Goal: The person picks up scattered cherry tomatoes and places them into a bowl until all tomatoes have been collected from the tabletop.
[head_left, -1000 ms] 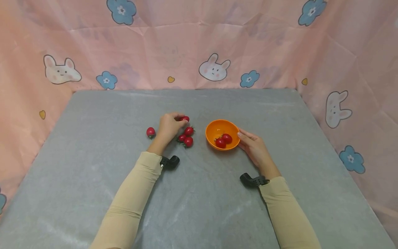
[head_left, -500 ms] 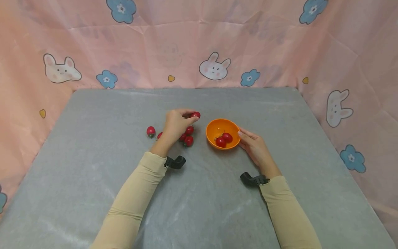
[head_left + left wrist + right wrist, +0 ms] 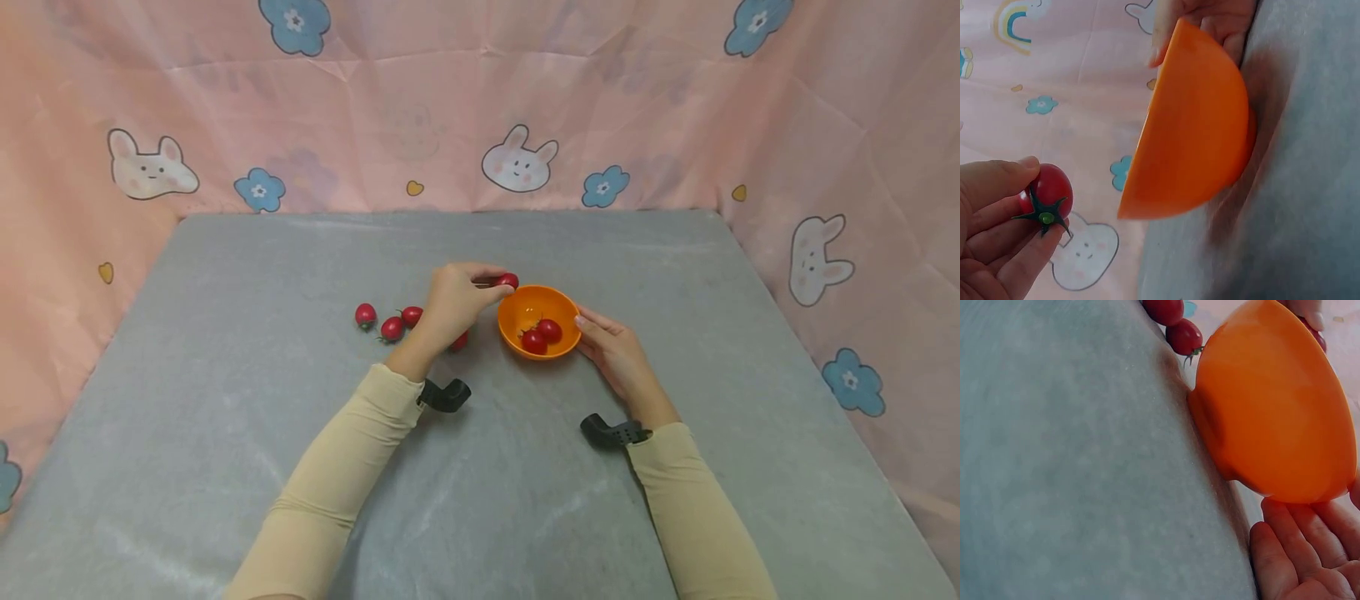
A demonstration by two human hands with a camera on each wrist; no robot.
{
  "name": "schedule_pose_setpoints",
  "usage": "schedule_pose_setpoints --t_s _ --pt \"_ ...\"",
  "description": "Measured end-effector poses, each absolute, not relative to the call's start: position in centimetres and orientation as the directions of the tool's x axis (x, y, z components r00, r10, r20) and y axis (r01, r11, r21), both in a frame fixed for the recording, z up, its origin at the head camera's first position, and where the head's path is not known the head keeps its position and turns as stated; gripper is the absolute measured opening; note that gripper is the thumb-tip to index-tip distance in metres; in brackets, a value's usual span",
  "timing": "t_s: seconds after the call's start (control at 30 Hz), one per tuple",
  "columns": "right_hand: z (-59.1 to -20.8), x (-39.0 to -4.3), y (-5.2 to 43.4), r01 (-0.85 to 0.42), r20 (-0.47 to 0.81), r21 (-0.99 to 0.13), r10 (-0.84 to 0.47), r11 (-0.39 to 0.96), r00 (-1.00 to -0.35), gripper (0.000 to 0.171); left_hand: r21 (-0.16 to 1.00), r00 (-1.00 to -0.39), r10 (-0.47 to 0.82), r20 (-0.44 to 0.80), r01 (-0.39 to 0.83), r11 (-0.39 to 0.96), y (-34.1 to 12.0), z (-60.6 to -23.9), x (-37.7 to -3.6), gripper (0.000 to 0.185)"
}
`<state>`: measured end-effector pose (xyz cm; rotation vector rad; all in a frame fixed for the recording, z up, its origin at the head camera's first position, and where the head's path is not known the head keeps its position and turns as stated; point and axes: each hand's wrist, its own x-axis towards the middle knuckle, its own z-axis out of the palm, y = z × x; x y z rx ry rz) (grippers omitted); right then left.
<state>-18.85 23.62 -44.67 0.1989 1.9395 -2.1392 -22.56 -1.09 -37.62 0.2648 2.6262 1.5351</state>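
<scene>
My left hand [image 3: 453,302] pinches a red cherry tomato [image 3: 507,282] between thumb and fingers, close to the upper left rim of the orange bowl [image 3: 513,318]. In the left wrist view the held tomato [image 3: 1054,187] shows its green star-shaped stem, and the bowl [image 3: 1194,125] stands beside it. Two tomatoes [image 3: 551,331] lie inside the bowl. With the thumb at its rim and fingers against its outer wall, my right hand [image 3: 621,360] holds the bowl's right side. The right wrist view shows those fingers [image 3: 1288,544] at the wall.
Several more cherry tomatoes [image 3: 392,328] lie on the grey table [image 3: 510,483] left of the bowl, some partly behind my left hand and wrist. A pink curtain [image 3: 420,108] with rabbits and flowers hangs behind the table and along its sides.
My left hand has carried the pinched tomato rightward from the group on the table to the bowl's rim. My right hand and the bowl have stayed in place.
</scene>
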Motion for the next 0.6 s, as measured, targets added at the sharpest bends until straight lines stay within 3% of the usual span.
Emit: schedule_pose_setpoints --t_s 0.23,0.6 --pt "-44.6 -18.9 23.7 0.282 -0.276 -0.957 -0.090 -0.065 -0.957 0.059 0.877 -0.974 0.224 -0.022 0.089 0.473 0.2 -37.5 -22.3 0.029" --pt "-44.7 -18.8 23.8 0.276 -0.271 -0.960 -0.091 -0.045 -0.958 0.059 0.830 -0.955 0.295 0.020 0.180 0.528 1.9 -37.6 -21.9 0.034"
